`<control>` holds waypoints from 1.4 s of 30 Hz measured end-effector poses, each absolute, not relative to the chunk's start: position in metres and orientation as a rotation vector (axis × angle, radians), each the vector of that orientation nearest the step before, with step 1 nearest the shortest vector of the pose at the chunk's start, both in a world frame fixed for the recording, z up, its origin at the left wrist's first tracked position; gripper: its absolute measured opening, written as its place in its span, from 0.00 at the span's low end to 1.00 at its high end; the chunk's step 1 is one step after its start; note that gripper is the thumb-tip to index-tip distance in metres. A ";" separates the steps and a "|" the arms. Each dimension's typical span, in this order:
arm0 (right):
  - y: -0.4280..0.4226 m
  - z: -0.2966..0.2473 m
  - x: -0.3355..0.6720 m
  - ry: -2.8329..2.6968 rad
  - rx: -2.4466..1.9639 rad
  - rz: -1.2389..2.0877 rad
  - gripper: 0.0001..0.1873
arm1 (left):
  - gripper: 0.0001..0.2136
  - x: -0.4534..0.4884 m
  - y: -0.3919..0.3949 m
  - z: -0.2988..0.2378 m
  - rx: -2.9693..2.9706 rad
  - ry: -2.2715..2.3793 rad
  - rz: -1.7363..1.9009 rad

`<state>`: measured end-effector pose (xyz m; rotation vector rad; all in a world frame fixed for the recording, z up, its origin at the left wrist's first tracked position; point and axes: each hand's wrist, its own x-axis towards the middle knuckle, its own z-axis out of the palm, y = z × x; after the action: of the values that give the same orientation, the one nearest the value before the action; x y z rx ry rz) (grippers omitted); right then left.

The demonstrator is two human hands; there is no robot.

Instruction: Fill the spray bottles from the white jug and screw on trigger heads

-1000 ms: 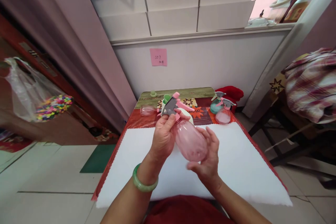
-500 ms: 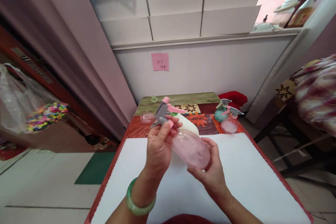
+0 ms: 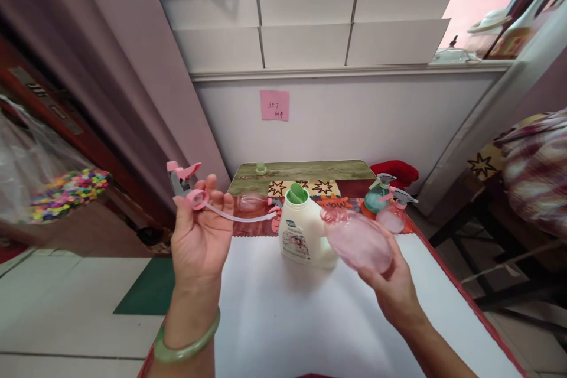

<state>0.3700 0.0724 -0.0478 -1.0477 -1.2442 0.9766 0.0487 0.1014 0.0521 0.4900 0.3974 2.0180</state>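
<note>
Bottle (image 3: 358, 239) tilts in your right hand (image 3: 398, 292), fingers clamped round its lower end, above the bench (image 3: 310, 170) beside the jug (image 3: 305, 242). Your left hand (image 3: 201, 245) grips the spray top (image 3: 177, 180), thumb and fingers clamped near its collar (the tube (image 3: 243, 219) juts toward the jug). Best hold the bottle's mouth raised and the tube clear. White cloth (image 3: 283, 319) covers the bench's near part; a pink note (image 3: 274, 106) sits on the wall (image 3: 354, 112) beyond.

The pink bottle (image 3: 358, 242) is glossy plastic — the cream jug (image 3: 310, 235) smooth.
</note>
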 end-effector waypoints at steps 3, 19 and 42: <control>0.088 -0.037 0.378 -1.272 -1.086 0.869 0.49 | 0.21 0.027 0.112 0.009 0.356 0.297 1.888; 0.150 0.021 0.380 -1.663 -1.138 0.694 0.46 | 0.10 0.019 0.104 -0.195 0.076 0.459 1.600; 0.148 0.076 0.371 -2.001 -1.276 0.293 0.40 | 0.13 0.023 0.100 -0.188 0.007 0.549 1.583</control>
<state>0.3713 0.1482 0.0756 -1.2765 -2.0008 0.2935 0.0234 0.0998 -0.1884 0.0068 0.5485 1.5833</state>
